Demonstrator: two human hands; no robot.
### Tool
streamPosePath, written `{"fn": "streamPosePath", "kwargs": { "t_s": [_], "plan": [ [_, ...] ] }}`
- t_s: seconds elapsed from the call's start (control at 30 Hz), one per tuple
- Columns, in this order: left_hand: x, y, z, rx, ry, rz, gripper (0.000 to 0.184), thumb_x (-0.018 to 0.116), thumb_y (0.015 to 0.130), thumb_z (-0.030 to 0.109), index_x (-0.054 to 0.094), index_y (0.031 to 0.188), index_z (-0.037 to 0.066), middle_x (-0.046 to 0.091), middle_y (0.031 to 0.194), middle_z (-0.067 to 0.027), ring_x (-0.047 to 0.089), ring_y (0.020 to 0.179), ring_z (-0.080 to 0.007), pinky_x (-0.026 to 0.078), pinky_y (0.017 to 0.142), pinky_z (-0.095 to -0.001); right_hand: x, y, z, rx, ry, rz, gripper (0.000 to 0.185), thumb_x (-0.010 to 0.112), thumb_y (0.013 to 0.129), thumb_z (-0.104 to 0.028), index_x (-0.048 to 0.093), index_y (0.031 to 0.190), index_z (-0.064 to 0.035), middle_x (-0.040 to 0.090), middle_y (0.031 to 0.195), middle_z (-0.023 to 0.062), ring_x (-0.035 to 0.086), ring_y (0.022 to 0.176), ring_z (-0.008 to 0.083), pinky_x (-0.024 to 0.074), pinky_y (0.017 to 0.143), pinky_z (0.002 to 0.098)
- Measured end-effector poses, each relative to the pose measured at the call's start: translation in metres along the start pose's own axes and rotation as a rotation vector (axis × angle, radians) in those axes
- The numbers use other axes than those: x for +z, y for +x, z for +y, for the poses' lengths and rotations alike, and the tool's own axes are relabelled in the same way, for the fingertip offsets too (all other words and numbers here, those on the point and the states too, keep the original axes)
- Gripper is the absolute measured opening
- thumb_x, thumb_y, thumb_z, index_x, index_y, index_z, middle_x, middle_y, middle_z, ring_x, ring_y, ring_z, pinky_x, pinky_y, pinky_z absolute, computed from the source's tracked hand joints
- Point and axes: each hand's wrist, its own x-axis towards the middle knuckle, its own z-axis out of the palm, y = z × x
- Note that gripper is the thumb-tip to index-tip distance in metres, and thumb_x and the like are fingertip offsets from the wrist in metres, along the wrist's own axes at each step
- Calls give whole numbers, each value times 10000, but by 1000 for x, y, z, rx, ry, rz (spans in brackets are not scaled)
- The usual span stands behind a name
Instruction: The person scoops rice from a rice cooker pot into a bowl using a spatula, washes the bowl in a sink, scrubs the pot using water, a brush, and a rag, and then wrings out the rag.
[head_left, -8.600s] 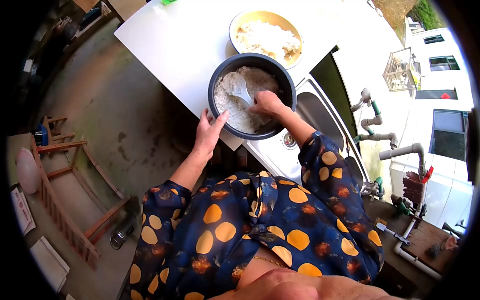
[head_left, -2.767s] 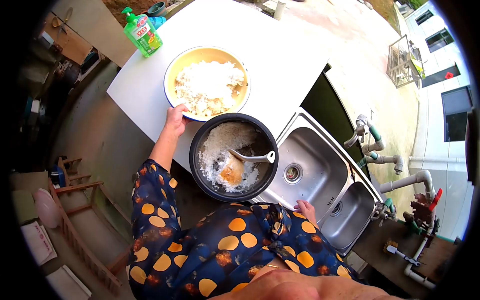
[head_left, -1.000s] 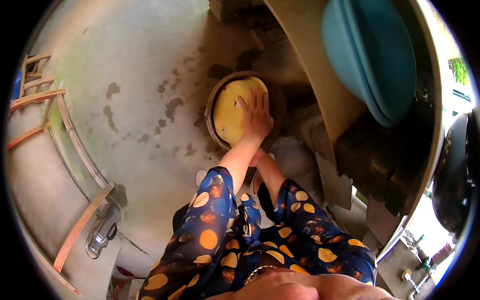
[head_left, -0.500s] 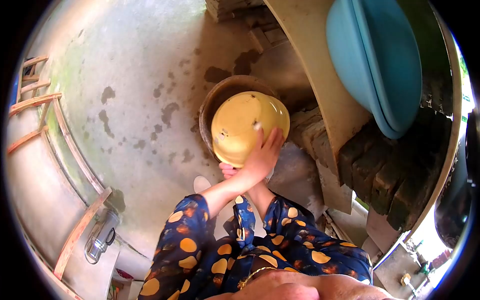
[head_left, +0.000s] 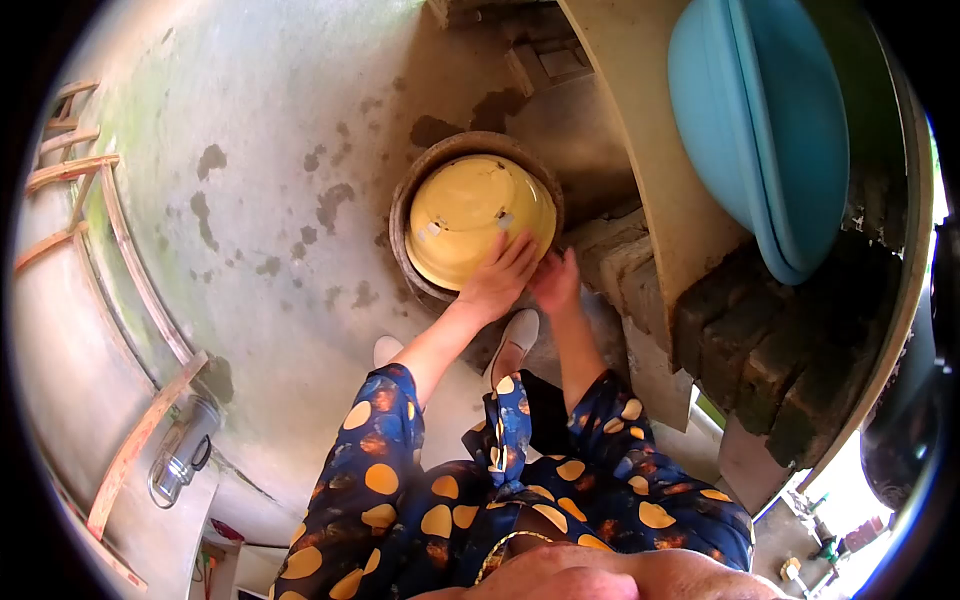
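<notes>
A yellow enamel basin [head_left: 470,215] lies bottom up inside the mouth of a round brown vessel [head_left: 399,225] on the floor. Chipped spots mark its underside. My left hand [head_left: 497,277] rests on the near side of the basin, its fingers spread over the curved surface. Just to the right, my right hand [head_left: 556,282] is at the rim with its fingers apart; whether it touches the basin is hard to tell. What lies beneath the basin is hidden.
Two blue basins [head_left: 715,120] lean on edge by a curved board [head_left: 640,110] at the right, above dark blocks [head_left: 770,350]. A wooden frame [head_left: 140,260] and a metal kettle [head_left: 185,450] are at the left. My shoes [head_left: 515,340] are close to the vessel.
The yellow basin, tilted and sticking out to the right half a second ago, now sits lower within the vessel. My hands, crossed before, have come apart, the right one moving rightward.
</notes>
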Motion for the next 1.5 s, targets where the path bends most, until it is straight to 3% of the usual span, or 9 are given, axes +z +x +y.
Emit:
{"fn": "streamPosePath", "kwargs": {
  "t_s": [0.27,0.4,0.67,0.77,0.9,1.03,1.23,1.3,1.5],
  "plan": [
    [-23,-78,17,-742,-391,270,330,589,728,116,583,1051,48,511,1193,-171,419,1178,-339,304,1005,-449,46,48,-4,-194,-252,388,564,434,906,-460,410,1269,-29,455,1285,122,483,1124,266,416,926,403],
    [-61,-134,13,-959,-564,273,251,580,784,139,592,1018,47,549,1130,-192,522,1044,-354,425,891,-386,20,-6,-8,-208,-77,-67,553,420,908,-478,422,1274,-65,487,1266,53,481,1132,209,412,934,366],
    [-114,-233,41,-1152,-768,65,235,572,800,123,601,1009,19,612,1011,-168,601,926,-268,472,817,-349,40,-69,-21,-261,-111,37,566,466,887,-483,428,1271,-70,491,1252,57,493,1109,201,430,904,337],
    [-149,-252,59,-1276,-935,-16,253,568,830,142,590,1044,10,615,1015,-152,611,893,-214,492,777,-329,87,-145,-33,-370,-331,285,508,535,875,-406,481,1217,-34,555,1158,74,557,1011,200,463,849,325],
    [-254,-233,71,-1496,-1430,73,336,568,864,201,538,1133,2,588,1060,-157,610,844,-213,521,719,-331,160,-256,-18,-578,-1190,-189,243,707,747,-208,639,893,-26,641,842,65,610,750,200,488,697,310],
    [-391,-211,67,-1377,-1725,107,630,476,879,450,323,1287,-5,502,1144,-226,601,866,-265,524,723,-363,222,-379,5,-1043,-1704,-789,153,711,704,-128,621,809,-62,549,718,90,566,698,259,473,623,331],
    [-543,-194,101,-1159,-1870,48,825,389,811,670,323,1272,-11,564,1076,-185,637,826,-292,551,686,-384,272,-513,8,-1162,-1836,-1067,197,695,631,-94,622,814,-83,515,709,69,569,706,248,484,606,343],
    [-567,-196,120,-1114,-1826,-50,812,453,794,652,349,1257,-7,547,1094,-180,616,878,-272,529,748,-409,274,-545,5,-1243,-1905,-1129,241,683,609,-96,614,840,-91,496,723,59,559,686,236,482,593,333],
    [-586,-141,178,-975,-1814,94,418,530,751,107,485,1129,-66,569,1052,-149,585,924,-237,514,779,-381,265,-613,-47,-1371,-2064,-975,278,657,654,-136,606,923,-90,500,765,50,548,724,219,468,632,327]
  ]
}}
